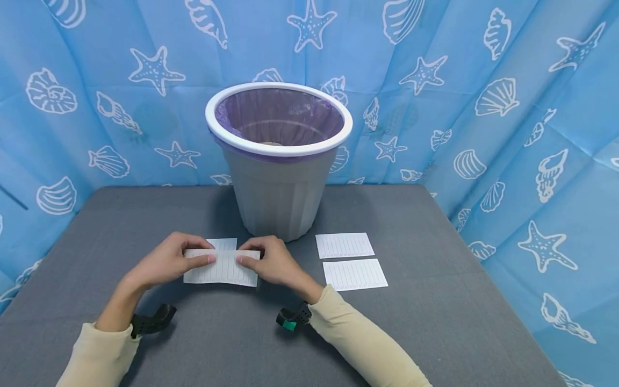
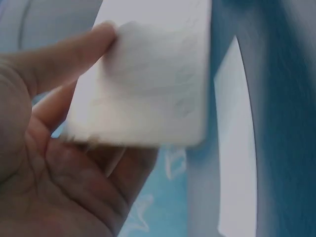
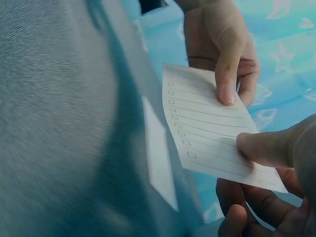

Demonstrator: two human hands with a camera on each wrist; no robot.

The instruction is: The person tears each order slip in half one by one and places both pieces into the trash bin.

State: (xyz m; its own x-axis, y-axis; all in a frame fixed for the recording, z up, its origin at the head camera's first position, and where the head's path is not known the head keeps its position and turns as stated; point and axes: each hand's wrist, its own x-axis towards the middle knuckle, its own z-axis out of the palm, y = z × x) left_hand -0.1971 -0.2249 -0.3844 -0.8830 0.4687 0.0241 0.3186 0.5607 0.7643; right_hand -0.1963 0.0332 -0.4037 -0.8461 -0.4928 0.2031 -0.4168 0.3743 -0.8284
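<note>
A white, rectangular, lined paper card (image 1: 224, 269) was held just above the grey, fabric-covered counter (image 1: 217, 338), at seven o'clock from the tapered grey plastic bin (image 1: 285, 188). A light, even pinch would likely have kept it flat and uncreased. The left hand (image 1: 169, 259) clamped its nine-o'clock side, the right hand (image 1: 276, 262) its three-o'clock side, thumbs in front, fingers behind.

Grey table (image 1: 411, 333) — bin (image 1: 280, 193), two lined cards (image 1: 355, 274), half-hidden third card (image 1: 223, 243)
</note>
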